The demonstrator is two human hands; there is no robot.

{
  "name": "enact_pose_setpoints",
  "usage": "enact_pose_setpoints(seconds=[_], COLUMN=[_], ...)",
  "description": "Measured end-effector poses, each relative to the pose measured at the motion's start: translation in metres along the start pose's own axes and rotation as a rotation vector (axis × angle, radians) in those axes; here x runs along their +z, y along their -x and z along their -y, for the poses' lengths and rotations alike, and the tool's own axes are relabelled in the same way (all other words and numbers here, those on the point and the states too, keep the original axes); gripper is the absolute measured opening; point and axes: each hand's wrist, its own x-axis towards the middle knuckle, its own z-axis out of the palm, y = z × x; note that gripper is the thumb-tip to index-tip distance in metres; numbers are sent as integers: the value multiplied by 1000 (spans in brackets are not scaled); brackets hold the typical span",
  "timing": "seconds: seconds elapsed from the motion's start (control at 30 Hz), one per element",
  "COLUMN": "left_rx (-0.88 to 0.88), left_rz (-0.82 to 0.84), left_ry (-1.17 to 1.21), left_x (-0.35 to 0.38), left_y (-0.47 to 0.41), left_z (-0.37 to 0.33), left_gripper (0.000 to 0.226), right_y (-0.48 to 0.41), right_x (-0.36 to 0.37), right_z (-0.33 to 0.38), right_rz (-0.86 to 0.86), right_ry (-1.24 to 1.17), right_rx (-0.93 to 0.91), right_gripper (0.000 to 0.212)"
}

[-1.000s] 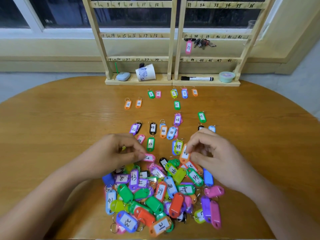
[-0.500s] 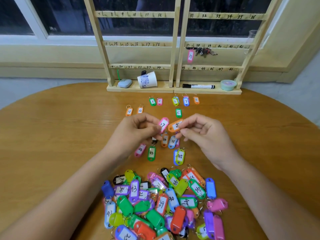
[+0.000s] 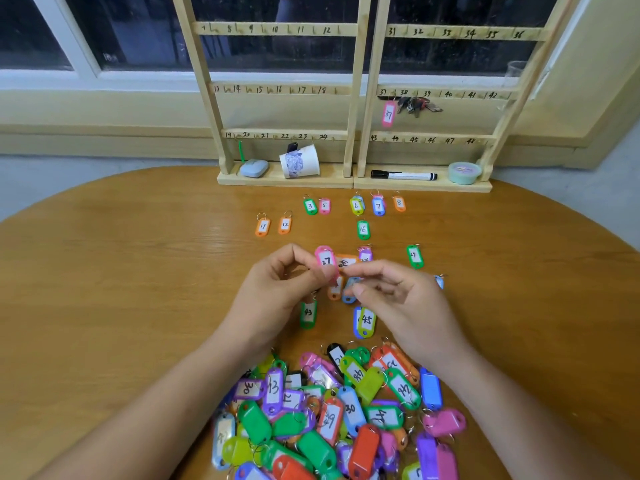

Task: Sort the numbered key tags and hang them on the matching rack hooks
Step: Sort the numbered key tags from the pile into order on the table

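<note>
Left hand: the left hand (image 3: 273,292) has thumb and fingertips clamped on a pink tag 27 (image 3: 325,260), which sticks up just past its fingertips.
Right hand: the right hand (image 3: 405,306) pinches an orange tag (image 3: 347,262) at its fingertips. This tag is right beside the pink one, and I cannot tell whether the two touch.
Step in hand: probably reading the two tags before setting them out. Both are lifted off the bench (image 3: 121,289).
Done: one tag only hangs on the rack (image 3: 287,29), far beyond both hands. It is the pink tag 37 (image 3: 388,114), with a key bunch (image 3: 417,105) beside it.
Laid out: loose tags lie in rows beyond the fingertips, and a few sit under the hands.
Left: the pile (image 3: 329,417) between the wrists holds most of the tags, so sorting looks to be at an early stage. Nearly every hook is bare.
Readable on tags: 3, 5, 6, 7, 8, 11, 12 and 16 beyond the hands. 43 and 45 lie close under them, and 13 and 30 are in the pile.
Readable on rack: 8 to 12, 14 to 18, 19 to 24, 31 to 36, 37 to 42 and 43 to 48.
Unreadable: the orange tag's number is partly covered by fingers.
</note>
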Motion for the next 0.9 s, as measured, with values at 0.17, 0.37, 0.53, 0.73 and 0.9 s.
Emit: enact_pose_setpoints(seconds=[0.17, 0.37, 0.53, 0.73, 0.9], left_rx=[4, -47, -81, -71, -23], left_rz=[-19, -22, 92, 113, 8], left_ry=[-3, -5, -124, -121, -74], left_x=[-4, -3, 4, -4, -18], left_y=[1, 2, 7, 3, -4], left_z=[-1, 1, 5, -2, -2], left_gripper=[15, 20, 15, 16, 23], right_y=[6, 1, -4, -14, -25], right_x=[5, 5, 5, -11, -41], right_z=[-1, 0, -5, -8, -12], right_rz=[59, -64, -201, -283, -357], right_ry=[54, -69, -39, -34, 5], right_rx=[49, -13, -70, -75, -28], right_gripper=[26, 13, 11, 10, 25])
